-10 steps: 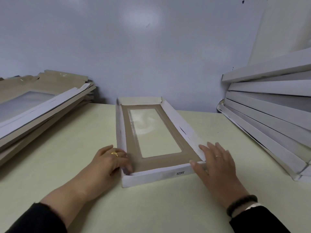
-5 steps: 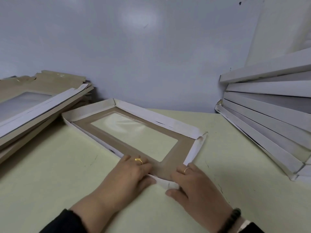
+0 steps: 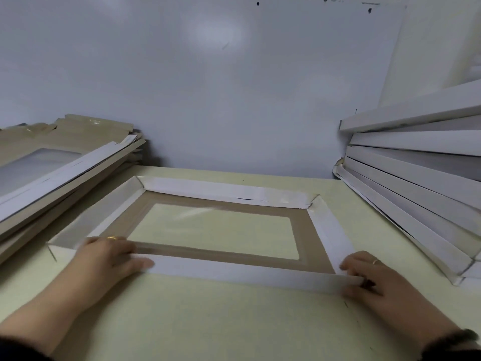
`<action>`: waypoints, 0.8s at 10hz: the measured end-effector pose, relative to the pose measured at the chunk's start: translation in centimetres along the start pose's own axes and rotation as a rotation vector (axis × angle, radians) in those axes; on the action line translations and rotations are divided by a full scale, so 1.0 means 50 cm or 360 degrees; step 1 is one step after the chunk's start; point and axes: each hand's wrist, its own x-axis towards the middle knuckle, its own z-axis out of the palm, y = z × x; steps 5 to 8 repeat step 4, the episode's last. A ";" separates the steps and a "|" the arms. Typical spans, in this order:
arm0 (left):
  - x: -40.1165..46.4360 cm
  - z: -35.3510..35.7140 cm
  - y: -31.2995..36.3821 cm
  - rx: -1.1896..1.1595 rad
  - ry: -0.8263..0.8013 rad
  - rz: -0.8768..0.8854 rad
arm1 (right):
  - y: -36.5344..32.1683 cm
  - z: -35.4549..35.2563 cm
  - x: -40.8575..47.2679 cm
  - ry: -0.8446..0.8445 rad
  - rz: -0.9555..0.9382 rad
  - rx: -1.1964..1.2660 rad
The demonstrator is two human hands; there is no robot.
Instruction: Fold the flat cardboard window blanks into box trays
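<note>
A cardboard window blank (image 3: 221, 252) lies lengthwise across the pale green table (image 3: 234, 321), brown inside with a clear film window and white side flaps partly raised. My left hand (image 3: 109, 259) grips the left end of the near long flap, fingers over its top edge and thumb along its outside. My right hand (image 3: 369, 277) pinches the right end of the same flap at the near right corner.
A stack of flat brown window blanks (image 3: 57, 162) lies at the left of the table. Several folded white trays (image 3: 416, 183) are piled at the right, leaning toward the wall. A grey-white wall (image 3: 208, 87) stands close behind.
The blank has been turned from pointing away from me to lying crosswise. My hands have spread from its near corner out to the two ends of the near long flap.
</note>
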 end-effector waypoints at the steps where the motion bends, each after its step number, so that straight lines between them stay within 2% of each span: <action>1: -0.025 -0.026 -0.047 0.0059 0.0005 -0.0067 | 0.030 -0.017 -0.007 0.0142 0.0084 0.0055; 2: -0.052 -0.035 -0.078 -0.0096 -0.0026 -0.0223 | 0.040 -0.019 -0.011 0.0252 0.0147 0.0049; 3: -0.071 -0.018 -0.107 -0.0148 0.0061 -0.0201 | 0.038 -0.014 -0.011 0.0235 0.0134 -0.0059; 4: -0.075 -0.009 -0.106 -0.0226 0.0257 -0.0255 | 0.020 -0.011 -0.010 0.0287 0.0144 -0.0039; 8: -0.075 -0.009 -0.106 -0.0226 0.0257 -0.0255 | 0.020 -0.011 -0.010 0.0287 0.0144 -0.0039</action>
